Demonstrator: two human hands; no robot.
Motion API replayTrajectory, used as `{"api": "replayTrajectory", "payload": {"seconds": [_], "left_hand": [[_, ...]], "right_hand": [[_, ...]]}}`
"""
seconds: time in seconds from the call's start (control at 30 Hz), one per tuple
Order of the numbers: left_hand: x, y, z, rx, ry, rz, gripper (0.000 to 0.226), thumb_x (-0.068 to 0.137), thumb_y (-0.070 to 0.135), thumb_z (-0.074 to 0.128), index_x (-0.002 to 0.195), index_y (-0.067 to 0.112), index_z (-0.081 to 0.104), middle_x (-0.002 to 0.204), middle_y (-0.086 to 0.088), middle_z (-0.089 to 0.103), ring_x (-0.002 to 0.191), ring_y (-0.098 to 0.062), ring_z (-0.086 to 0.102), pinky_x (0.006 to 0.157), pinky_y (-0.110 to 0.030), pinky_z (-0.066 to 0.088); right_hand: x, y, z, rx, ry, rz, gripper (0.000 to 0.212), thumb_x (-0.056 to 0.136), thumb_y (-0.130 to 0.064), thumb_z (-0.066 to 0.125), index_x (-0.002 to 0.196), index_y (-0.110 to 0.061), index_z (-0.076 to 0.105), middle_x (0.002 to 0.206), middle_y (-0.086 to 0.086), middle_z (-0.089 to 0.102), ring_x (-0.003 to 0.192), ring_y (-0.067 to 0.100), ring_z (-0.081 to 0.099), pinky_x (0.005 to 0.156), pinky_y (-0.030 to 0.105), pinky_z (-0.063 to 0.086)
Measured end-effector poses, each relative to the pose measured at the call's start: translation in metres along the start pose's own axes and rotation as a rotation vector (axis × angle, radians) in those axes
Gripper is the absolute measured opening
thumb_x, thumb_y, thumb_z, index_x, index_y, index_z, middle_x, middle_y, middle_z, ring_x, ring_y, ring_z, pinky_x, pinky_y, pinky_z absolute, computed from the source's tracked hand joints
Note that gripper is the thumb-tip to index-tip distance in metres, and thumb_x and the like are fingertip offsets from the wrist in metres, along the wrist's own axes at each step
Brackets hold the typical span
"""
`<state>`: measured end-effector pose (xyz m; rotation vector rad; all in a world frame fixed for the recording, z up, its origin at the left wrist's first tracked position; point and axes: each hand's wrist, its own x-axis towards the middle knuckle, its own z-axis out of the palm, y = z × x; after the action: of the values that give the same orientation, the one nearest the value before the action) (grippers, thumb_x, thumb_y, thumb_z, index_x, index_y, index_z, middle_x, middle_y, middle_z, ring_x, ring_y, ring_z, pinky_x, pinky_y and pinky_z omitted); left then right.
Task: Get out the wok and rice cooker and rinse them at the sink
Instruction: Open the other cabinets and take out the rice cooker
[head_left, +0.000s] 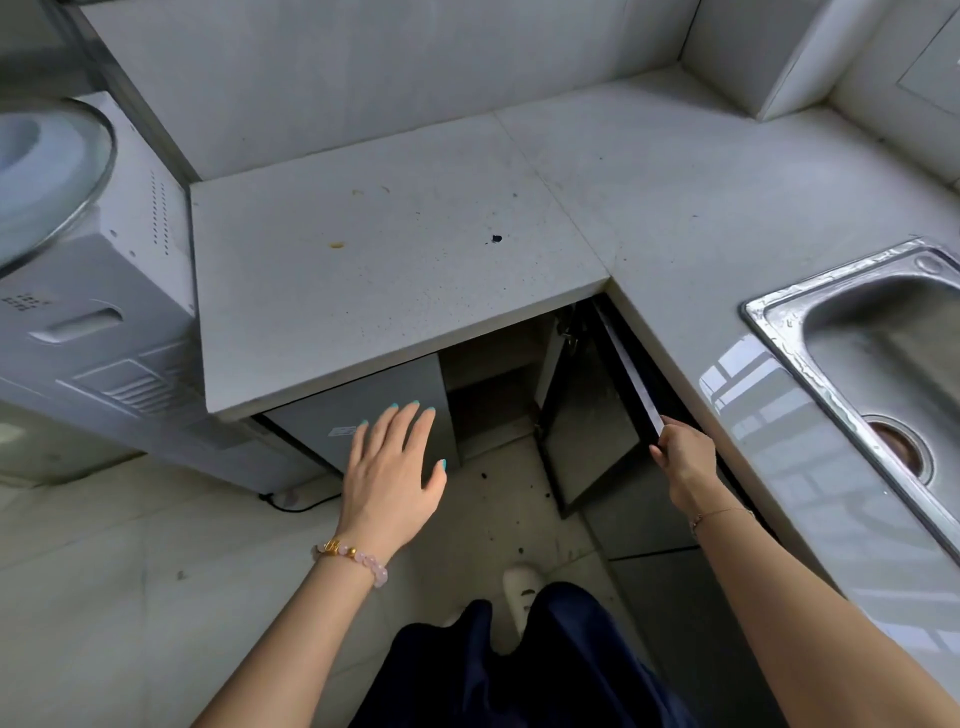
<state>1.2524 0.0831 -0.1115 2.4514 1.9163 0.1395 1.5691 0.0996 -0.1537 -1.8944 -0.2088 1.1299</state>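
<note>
Under the L-shaped worktop, at the inner corner, the cabinet stands partly open: the right hand pinches the top edge of a dark cabinet door that is swung outward, while the left hand hovers flat with fingers spread wide, holding nothing, just in front of the pale left door, which looks shut. Wok and rice cooker: neither visible; the cabinet interior is dark and what sits in there cannot be told, so presumably they are inside or elsewhere. Sink is on the right stretch of the worktop, empty as far as seen, drain showing. A washing machine sits left of the worktop, a cable on the floor near its foot. Step in hand looks like opening the cabinet to search; task barely begun. Risks: the two doors meet at the inner corner, so swinging both could make them clash or pinch fingers; the dark door's thin edge could slip from the fingertip grip; reaching blind into the dark space may knock stored things; the foot stands close below the door's swing.
</note>
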Motion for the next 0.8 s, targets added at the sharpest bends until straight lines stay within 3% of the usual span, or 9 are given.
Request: {"api": "replayTrajectory", "payload": {"seconds": [0.23, 0.33, 0.43, 0.53, 0.6, 0.7, 0.8], "left_hand": [[0.007, -0.007, -0.004, 0.045, 0.044, 0.011, 0.059, 0.08, 0.03, 0.066, 0.133, 0.008, 0.05, 0.138, -0.012, 0.05, 0.128, -0.032, 0.045, 0.106, -0.052, 0.036], [0.011, -0.005, -0.007, 0.061, 0.083, 0.034, 0.06, 0.079, 0.028, 0.067, 0.132, 0.008, 0.05, 0.138, -0.013, 0.05, 0.128, -0.033, 0.045, 0.106, -0.053, 0.036], [0.014, -0.005, -0.01, 0.076, 0.105, 0.04, 0.061, 0.078, 0.028, 0.067, 0.132, 0.008, 0.049, 0.138, -0.014, 0.05, 0.128, -0.033, 0.045, 0.105, -0.054, 0.036], [0.016, -0.006, -0.014, 0.09, 0.125, 0.034, 0.062, 0.077, 0.028, 0.069, 0.132, 0.008, 0.049, 0.137, -0.014, 0.05, 0.128, -0.033, 0.045, 0.105, -0.054, 0.035], [0.019, -0.006, -0.016, 0.095, 0.131, 0.03, 0.063, 0.077, 0.028, 0.069, 0.133, 0.008, 0.049, 0.137, -0.014, 0.05, 0.127, -0.033, 0.045, 0.105, -0.054, 0.035], [0.022, -0.005, -0.02, 0.093, 0.126, 0.025, 0.063, 0.078, 0.029, 0.069, 0.133, 0.008, 0.049, 0.137, -0.013, 0.05, 0.128, -0.032, 0.045, 0.105, -0.053, 0.035], [0.023, -0.004, -0.022, 0.093, 0.123, 0.026, 0.062, 0.078, 0.029, 0.069, 0.133, 0.008, 0.049, 0.136, -0.014, 0.051, 0.128, -0.033, 0.045, 0.105, -0.054, 0.036]], "right_hand": [[0.005, -0.001, -0.009, 0.073, 0.041, 0.012, 0.042, 0.088, 0.006, 0.038, 0.127, -0.003, 0.051, 0.081, 0.001, 0.049, 0.072, 0.008, 0.05, 0.092, 0.023, 0.046], [0.006, 0.0, -0.01, 0.07, 0.038, 0.015, 0.031, 0.088, 0.007, 0.039, 0.111, -0.012, 0.049, 0.075, 0.001, 0.044, 0.067, 0.008, 0.048, 0.077, 0.017, 0.046], [0.006, 0.003, -0.011, 0.026, 0.044, -0.026, 0.027, 0.089, 0.009, 0.04, 0.107, -0.01, 0.049, 0.087, 0.001, 0.05, 0.069, 0.007, 0.048, 0.069, 0.012, 0.046], [0.001, 0.007, -0.011, -0.026, -0.029, -0.047, 0.036, 0.088, 0.01, 0.041, 0.119, 0.003, 0.057, 0.116, 0.003, 0.054, 0.09, 0.009, 0.053, 0.068, 0.009, 0.048], [-0.005, 0.011, -0.005, -0.023, -0.107, -0.023, 0.036, 0.089, 0.006, 0.043, 0.123, 0.003, 0.056, 0.115, 0.008, 0.058, 0.089, 0.01, 0.055, 0.058, 0.008, 0.048], [-0.023, 0.017, 0.019, 0.079, -0.272, 0.101, 0.032, 0.092, 0.0, 0.041, 0.12, 0.006, 0.056, 0.092, 0.008, 0.061, 0.084, 0.013, 0.06, 0.072, 0.019, 0.053], [-0.042, 0.02, 0.057, 0.155, -0.489, 0.225, 0.035, 0.095, -0.005, 0.04, 0.127, 0.003, 0.05, 0.112, 0.016, 0.061, 0.101, 0.023, 0.059, 0.086, 0.031, 0.05]]}}
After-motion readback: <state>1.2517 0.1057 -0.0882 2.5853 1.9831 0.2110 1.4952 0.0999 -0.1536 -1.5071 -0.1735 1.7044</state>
